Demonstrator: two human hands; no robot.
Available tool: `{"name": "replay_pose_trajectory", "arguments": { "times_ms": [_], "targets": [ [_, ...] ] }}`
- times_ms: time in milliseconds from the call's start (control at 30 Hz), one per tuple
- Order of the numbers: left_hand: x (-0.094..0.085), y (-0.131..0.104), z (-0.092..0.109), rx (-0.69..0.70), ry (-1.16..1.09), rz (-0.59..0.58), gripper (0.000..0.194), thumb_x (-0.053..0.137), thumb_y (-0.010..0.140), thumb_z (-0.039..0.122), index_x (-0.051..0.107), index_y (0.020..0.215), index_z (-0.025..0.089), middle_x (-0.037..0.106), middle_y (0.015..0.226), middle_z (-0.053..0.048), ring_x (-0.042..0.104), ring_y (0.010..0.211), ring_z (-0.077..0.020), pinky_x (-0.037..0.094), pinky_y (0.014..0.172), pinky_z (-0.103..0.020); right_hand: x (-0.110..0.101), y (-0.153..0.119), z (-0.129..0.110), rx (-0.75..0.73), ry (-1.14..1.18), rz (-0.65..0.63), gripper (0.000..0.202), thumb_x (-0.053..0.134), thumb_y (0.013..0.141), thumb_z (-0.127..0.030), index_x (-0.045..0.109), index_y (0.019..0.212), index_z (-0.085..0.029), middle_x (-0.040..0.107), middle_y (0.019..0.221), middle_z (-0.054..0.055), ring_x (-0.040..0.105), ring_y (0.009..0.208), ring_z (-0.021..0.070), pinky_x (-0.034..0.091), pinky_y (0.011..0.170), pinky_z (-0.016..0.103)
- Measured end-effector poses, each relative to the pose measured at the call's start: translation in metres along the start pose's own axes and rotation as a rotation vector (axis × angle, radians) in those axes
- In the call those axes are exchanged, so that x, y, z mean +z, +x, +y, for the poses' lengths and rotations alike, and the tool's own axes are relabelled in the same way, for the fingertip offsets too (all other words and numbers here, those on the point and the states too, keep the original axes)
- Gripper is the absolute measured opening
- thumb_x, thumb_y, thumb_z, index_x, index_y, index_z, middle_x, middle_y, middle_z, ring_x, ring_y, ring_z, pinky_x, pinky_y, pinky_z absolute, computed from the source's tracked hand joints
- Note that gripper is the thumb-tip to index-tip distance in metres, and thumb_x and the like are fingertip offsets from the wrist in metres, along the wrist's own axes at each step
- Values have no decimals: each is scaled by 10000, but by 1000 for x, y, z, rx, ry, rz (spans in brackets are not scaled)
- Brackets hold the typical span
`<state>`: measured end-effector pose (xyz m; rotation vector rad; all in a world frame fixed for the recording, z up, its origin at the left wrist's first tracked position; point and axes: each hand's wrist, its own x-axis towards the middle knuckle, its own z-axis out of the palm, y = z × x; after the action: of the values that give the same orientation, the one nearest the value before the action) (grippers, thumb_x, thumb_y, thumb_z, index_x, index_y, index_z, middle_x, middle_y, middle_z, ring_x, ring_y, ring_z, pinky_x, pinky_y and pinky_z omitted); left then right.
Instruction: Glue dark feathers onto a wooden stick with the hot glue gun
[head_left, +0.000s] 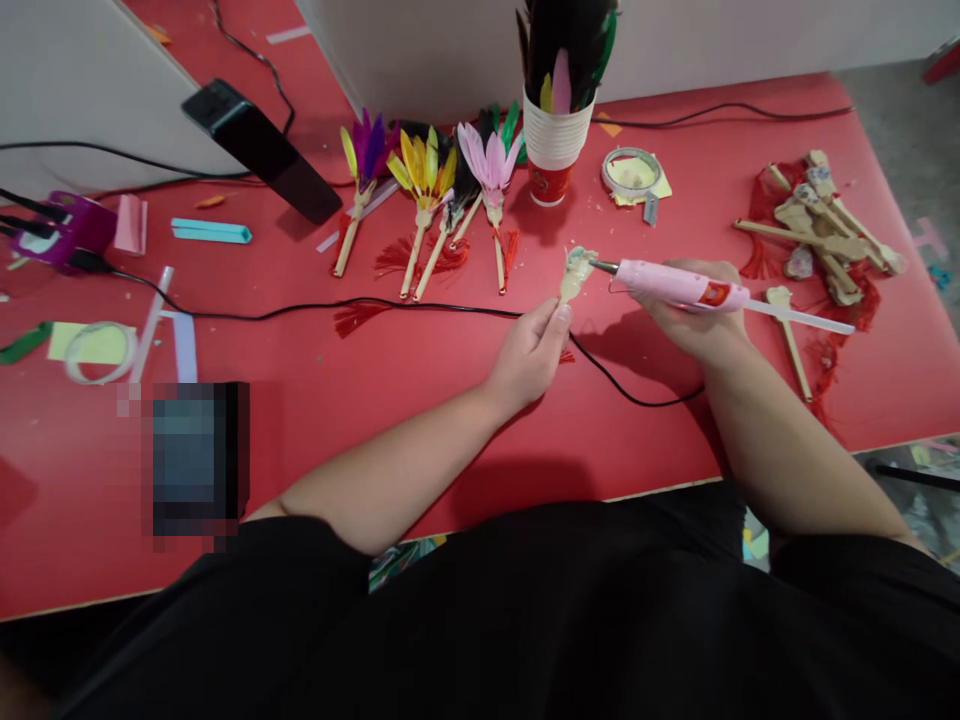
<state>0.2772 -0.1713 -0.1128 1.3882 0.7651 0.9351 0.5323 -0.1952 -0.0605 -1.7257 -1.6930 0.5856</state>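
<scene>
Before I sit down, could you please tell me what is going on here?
The person's left hand holds a small pale wooden piece above the red table, while the right hand holds a pink glue gun, its metal nozzle at or near the piece's wide end. Several wooden sticks topped with colourful feathers lie beyond; a pile of featherless wooden handles lies to the right.

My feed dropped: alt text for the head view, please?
A person's left hand holds a wooden handle while the right hand points a pink glue gun at its wide end. Beyond them on a red table, feathered handles lie beside stacked paper cups.
</scene>
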Motion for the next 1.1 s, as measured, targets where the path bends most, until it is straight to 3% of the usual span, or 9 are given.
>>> {"name": "replay_pose_trajectory", "arguments": {
  "times_ms": [200,367,567,833,1100],
  "targets": [
    [1,0,1,-1,-8,8,742,579,1155,955,489,856,281,453,725,36,398,671,-175,341,651,-366,5,0,-6,24,-58,-107,697,753,1047,-858,508,698,-306,605,664,67,524,665,235,460,696,445],
    [2,0,0,-14,-26,15,749,580,1143,970,477,858,285,431,728,35,397,684,-183,332,642,-361,11,4,-4,30,-57,-92,677,717,1033,-857,501,702,-308,591,663,46,498,632,220,414,639,422],
    [2,0,0,-12,-16,30,763,565,1133,987,470,849,285,437,723,30,390,680,-186,327,651,-375,17,8,-1,79,-103,-96,564,776,1045,-635,490,698,-294,607,664,23,513,625,207,408,626,389],
    [1,0,3,-5,10,27,761,553,1145,977,462,837,287,443,719,20,408,699,-198,337,667,-381,20,10,11,66,-142,-60,434,802,1052,-540,583,763,-301,696,733,47,621,685,250,464,657,399],
    [1,-1,3,6,13,19,761,558,1155,962,468,826,282,455,712,16,417,698,-196,350,671,-376,24,7,8,54,-114,25,515,794,1060,-670,577,761,-311,710,744,83,623,706,273,509,653,429]
  ]
}}
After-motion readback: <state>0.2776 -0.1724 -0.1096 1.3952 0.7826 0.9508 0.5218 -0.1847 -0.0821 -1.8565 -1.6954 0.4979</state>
